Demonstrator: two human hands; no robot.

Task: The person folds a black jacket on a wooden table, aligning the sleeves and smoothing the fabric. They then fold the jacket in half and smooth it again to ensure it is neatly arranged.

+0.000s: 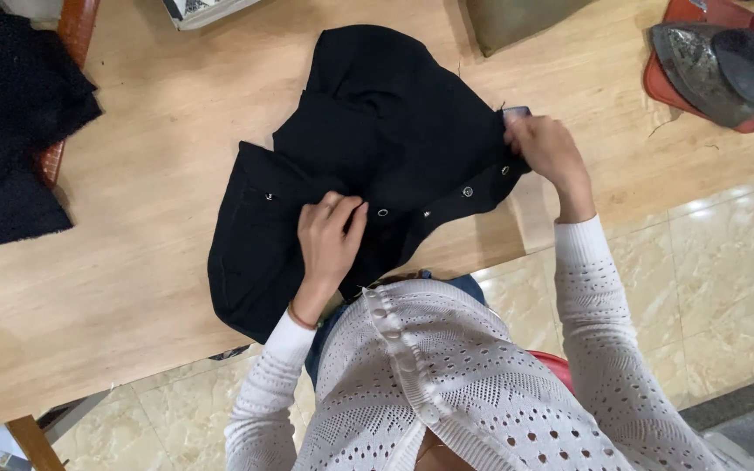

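The left hand (329, 235) presses flat on a black garment (368, 166) (snap-studded); the right hand (541, 148) pinches its edge on the tabletop (150, 192).

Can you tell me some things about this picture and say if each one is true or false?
1. The left hand presses flat on the black garment. True.
2. The garment is bright yellow. False: it is black, with small metal snaps along one edge.
3. The right hand pinches the garment's edge. True.
4. The garment lies on the tiled floor. False: it lies on the wooden table, one end hanging over the edge.
5. An iron rests at the table's far right corner. True.
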